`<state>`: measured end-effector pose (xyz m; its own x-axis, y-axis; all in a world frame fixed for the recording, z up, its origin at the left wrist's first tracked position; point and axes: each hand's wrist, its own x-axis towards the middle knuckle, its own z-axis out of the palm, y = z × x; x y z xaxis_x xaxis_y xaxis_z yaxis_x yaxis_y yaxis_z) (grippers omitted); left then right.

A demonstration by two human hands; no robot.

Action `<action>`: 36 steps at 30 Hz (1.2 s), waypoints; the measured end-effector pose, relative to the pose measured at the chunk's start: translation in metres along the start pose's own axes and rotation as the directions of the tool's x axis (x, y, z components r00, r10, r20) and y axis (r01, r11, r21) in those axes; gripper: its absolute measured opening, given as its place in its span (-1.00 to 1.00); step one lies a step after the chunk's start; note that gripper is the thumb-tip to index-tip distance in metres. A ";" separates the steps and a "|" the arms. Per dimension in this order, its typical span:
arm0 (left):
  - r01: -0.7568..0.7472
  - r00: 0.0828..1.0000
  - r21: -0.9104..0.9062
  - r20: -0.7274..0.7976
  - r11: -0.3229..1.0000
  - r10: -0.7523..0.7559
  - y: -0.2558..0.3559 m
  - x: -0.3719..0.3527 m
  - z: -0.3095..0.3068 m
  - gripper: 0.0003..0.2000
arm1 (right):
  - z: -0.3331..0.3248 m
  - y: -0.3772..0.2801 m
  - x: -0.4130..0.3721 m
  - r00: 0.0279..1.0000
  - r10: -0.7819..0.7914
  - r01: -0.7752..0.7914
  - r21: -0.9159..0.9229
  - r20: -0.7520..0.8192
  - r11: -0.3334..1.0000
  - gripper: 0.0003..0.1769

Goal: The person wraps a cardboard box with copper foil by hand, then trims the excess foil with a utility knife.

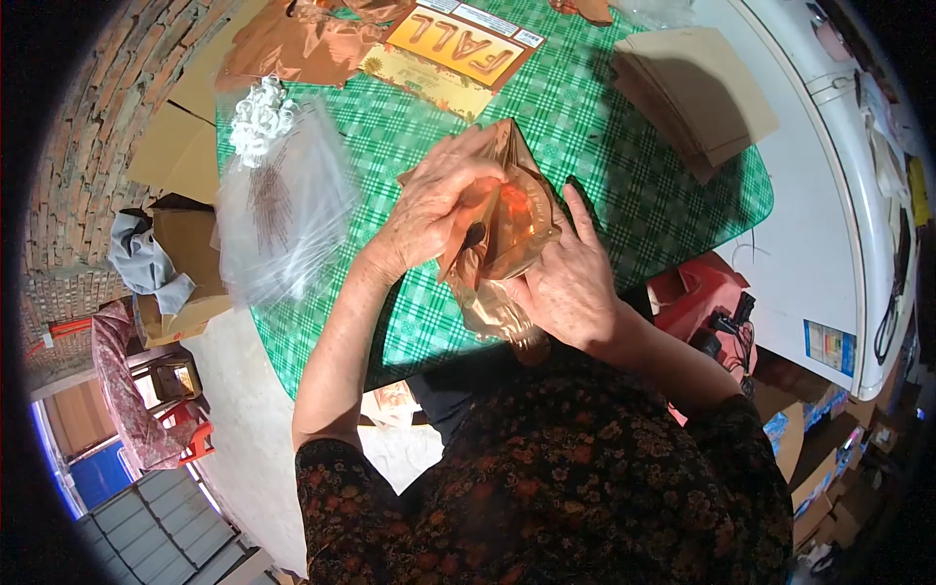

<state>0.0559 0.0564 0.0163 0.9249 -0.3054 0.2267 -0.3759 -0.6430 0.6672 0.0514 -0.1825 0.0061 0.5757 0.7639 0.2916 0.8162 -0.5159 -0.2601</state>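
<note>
Near the six o'clock edge of the green plaid table (390, 331), the crumpled, shiny copper-coloured foil piece (514, 229) is gripped by the left hand (434, 210) at ten o'clock and the right hand (573, 283) at four. Probably light, slippery and easily creased, it suits a gentle pinch along its edges.

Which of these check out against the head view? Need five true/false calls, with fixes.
1. The left hand and right hand both touch the copper foil. True.
2. The tablecloth is plain red. False: it is green and checked.
3. The FALL card lies beyond the hands, on the table's far part. True.
4. The clear bags lie to the right of both hands. False: they lie to the left.
5. Flat brown sheets lie to the right of the hands. True.
</note>
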 end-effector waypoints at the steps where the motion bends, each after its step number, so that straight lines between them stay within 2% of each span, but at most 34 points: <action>1: 0.003 1.000 -0.002 0.002 1.000 -0.003 -0.001 0.000 0.000 -0.71 | -0.001 -0.001 0.000 1.000 0.002 -0.002 -0.008 0.005 1.000 -0.28; 10: 0.019 1.000 0.001 0.015 1.000 -0.019 0.002 0.000 -0.001 -0.68 | 0.006 -0.009 0.004 0.998 0.009 -0.007 0.036 -0.063 0.999 -0.24; 16: 0.018 1.000 -0.010 0.022 1.000 -0.017 0.002 0.000 -0.002 -0.68 | 0.002 -0.017 -0.002 0.995 0.009 -0.003 -0.058 0.097 0.998 -0.22; 19: 0.013 1.000 -0.011 0.024 1.000 -0.012 0.003 0.001 -0.002 -0.69 | 0.007 -0.019 -0.003 1.000 -0.004 0.004 0.002 -0.004 1.000 -0.20; 22: 0.036 0.999 0.013 0.036 0.999 -0.036 0.002 0.000 -0.001 -0.65 | 0.009 -0.020 -0.005 0.999 -0.012 0.014 -0.041 0.046 0.999 -0.14; 28: -0.010 0.998 0.030 0.055 0.999 0.008 0.000 0.000 -0.003 -0.50 | 0.013 -0.022 -0.009 0.999 0.000 0.000 0.004 0.048 1.000 -0.07; 31: -0.044 0.997 0.031 0.059 0.999 0.042 -0.002 0.001 -0.004 -0.38 | 0.019 -0.024 -0.008 0.999 0.004 -0.005 -0.023 -0.043 1.000 -0.11; 34: -0.041 0.997 0.047 0.066 0.998 0.038 -0.001 0.000 -0.004 -0.24 | 0.014 -0.027 -0.009 0.991 0.096 -0.097 0.001 0.094 0.995 -0.09; 35: -0.012 0.999 0.033 0.051 0.999 0.010 0.001 0.000 -0.004 -0.22 | 0.014 -0.027 -0.009 0.997 0.027 0.011 -0.470 0.074 0.882 -0.14; 36: 0.017 0.999 0.019 0.037 1.000 -0.018 0.005 -0.001 -0.004 -0.20 | 0.015 -0.026 -0.007 0.995 -0.042 0.097 -0.830 0.089 0.550 -0.18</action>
<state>0.0533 0.0562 0.0219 0.9288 -0.3193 0.1883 -0.3607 -0.6613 0.6577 0.0251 -0.1688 -0.0027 0.5343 0.8164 0.2193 0.5448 -0.5309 0.6492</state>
